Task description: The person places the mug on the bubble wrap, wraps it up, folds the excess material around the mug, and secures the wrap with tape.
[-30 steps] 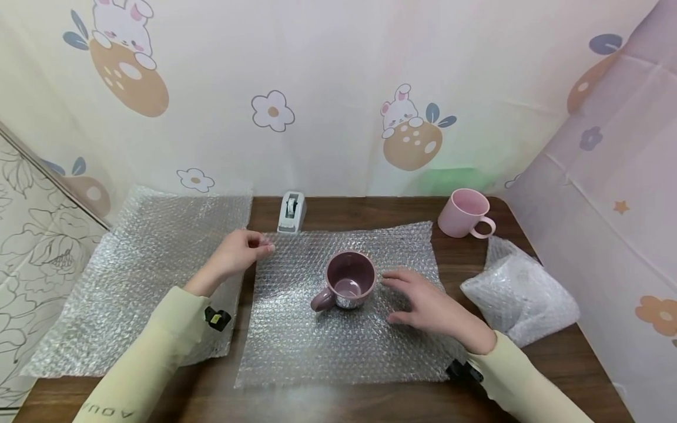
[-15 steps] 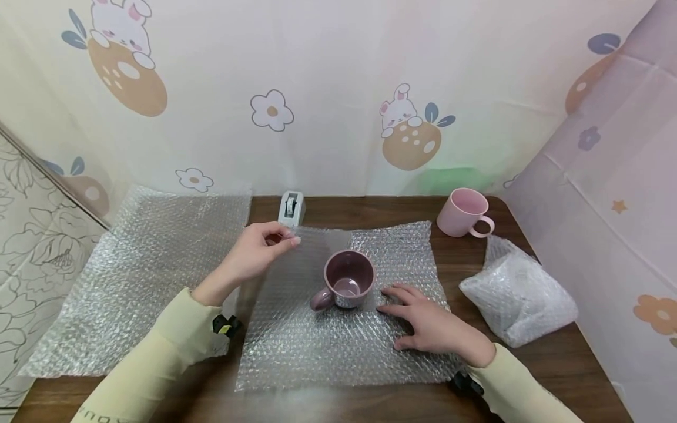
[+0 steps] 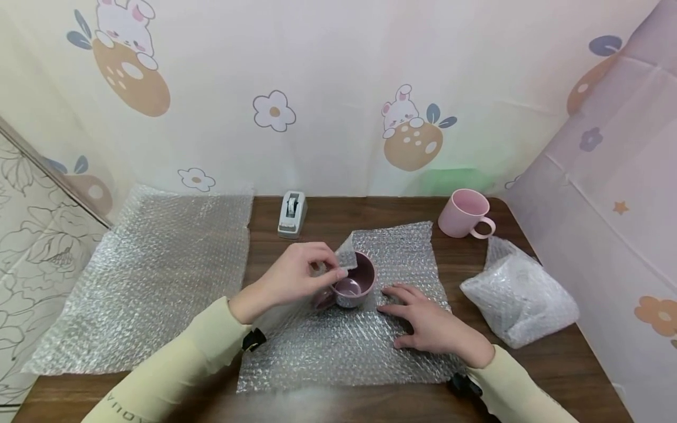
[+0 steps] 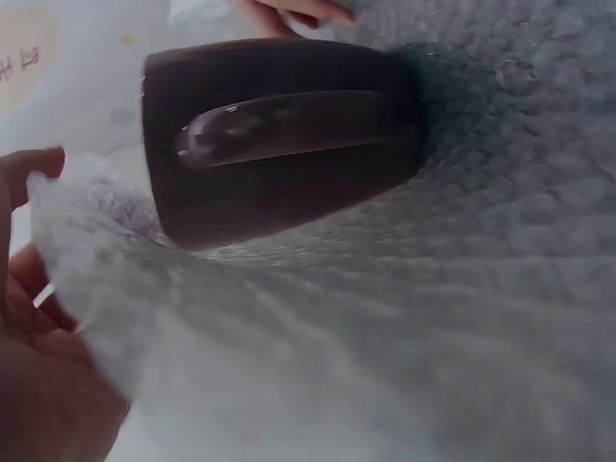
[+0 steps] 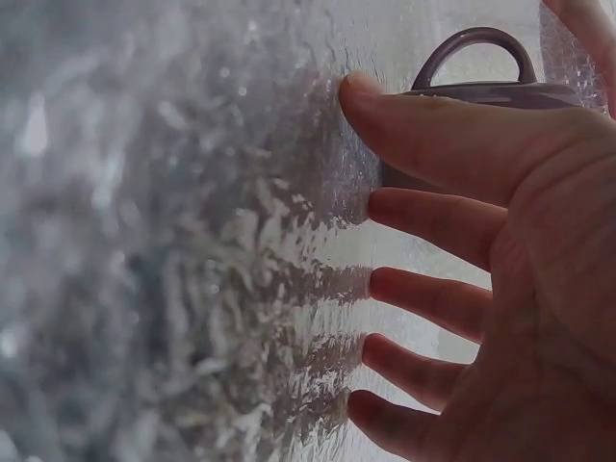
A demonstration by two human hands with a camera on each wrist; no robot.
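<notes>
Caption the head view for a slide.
Left hand pinches bubble wrap over a purple mug; right hand touches the bubble wrap beside it.

Glossy mug (image 3: 362, 289), bubbly plastic wrap (image 3: 346, 349)

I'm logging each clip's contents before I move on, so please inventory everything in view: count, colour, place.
Mauve mug: 1, upright on the middle sheet
Middle bubble-wrap sheet: 1, clear, under the mauve mug, one corner folded up over it
Left bubble-wrap sheet: 1, clear, table's left side
Tape dispenser: 1, whitish, behind the middle sheet
Pink mug: 1, back right
Bubble-wrapped bundle: 1, clear, right side, contents unclear
Table: 1, dark brown, beneath everything
Printed curtain: pale, behind and right
Flower-patterned panel: 1, white, far left
Left hand: 1, pinching the folded corner
Right hand: 1, fingers spread on the middle sheet
Sleeves: 2, pale yellow
Wrist devices: 2, black, one per wrist
</notes>
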